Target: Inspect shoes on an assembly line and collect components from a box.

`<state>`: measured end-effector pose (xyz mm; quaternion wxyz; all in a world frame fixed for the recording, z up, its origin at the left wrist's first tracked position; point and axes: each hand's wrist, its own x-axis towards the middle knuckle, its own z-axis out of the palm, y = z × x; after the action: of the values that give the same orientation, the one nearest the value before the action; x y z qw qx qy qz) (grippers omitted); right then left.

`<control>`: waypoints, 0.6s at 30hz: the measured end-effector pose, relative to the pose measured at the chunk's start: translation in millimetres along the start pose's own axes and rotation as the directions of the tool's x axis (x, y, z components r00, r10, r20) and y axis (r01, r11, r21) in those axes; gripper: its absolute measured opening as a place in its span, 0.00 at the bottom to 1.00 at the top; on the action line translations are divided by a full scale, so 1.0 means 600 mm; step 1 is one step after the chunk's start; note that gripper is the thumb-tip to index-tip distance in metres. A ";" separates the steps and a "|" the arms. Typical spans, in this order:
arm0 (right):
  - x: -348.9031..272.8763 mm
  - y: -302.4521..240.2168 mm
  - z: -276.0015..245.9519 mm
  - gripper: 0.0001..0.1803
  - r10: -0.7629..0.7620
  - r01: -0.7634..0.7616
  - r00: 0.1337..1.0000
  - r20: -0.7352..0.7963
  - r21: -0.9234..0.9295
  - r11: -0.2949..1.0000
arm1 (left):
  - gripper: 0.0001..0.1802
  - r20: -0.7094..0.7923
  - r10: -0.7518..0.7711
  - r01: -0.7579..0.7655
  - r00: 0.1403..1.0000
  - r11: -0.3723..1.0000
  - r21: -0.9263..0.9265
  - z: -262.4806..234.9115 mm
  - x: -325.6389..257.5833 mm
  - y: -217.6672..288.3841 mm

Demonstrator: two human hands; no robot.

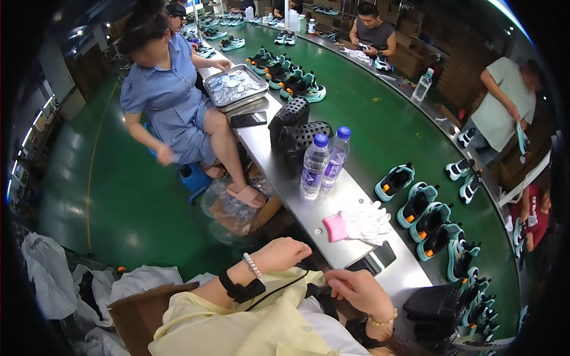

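My left hand (287, 253) is curled into a fist just off the near edge of the steel worktable (279, 172); a bead bracelet and a black band with a cable sit on its wrist. My right hand (356, 290), with a gold bracelet, is closed on a small dark piece (314, 291) over my lap, which is covered in pale yellow cloth. What the piece is cannot be made out. A dark phone (377, 259) and a pair of white gloves with a pink cuff (358, 225) lie on the table just beyond my hands.
Two water bottles (314, 166), black perforated shoes (297, 130), another phone (248, 119) and a metal tray (234, 88) stand along the table. Teal sneakers (424, 216) ride the green belt (368, 124). A seated person in blue (172, 95) is left; others work across the belt.
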<state>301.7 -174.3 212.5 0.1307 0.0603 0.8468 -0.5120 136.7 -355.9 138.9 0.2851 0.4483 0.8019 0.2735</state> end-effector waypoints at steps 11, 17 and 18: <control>-0.040 0.010 0.026 0.13 -0.052 0.056 0.997 -0.059 0.070 0.996 | 0.36 -0.238 -0.893 0.869 0.382 0.260 0.420 -0.142 -0.320 -0.140; -0.013 0.004 0.071 0.13 -0.134 0.117 0.982 0.134 0.123 0.985 | 0.36 -0.081 -0.883 0.742 -0.463 -0.336 -0.580 -0.084 -0.801 -0.270; -0.011 -0.001 0.080 0.13 -0.139 0.117 0.975 0.172 0.135 0.984 | 0.37 -0.303 -0.828 0.843 -0.473 -0.324 -0.430 -0.070 -0.832 -0.265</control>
<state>315.6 -217.0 193.7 0.1695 -0.0330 0.8002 -0.5743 235.3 -871.7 163.2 0.1435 -0.4930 0.8579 0.0199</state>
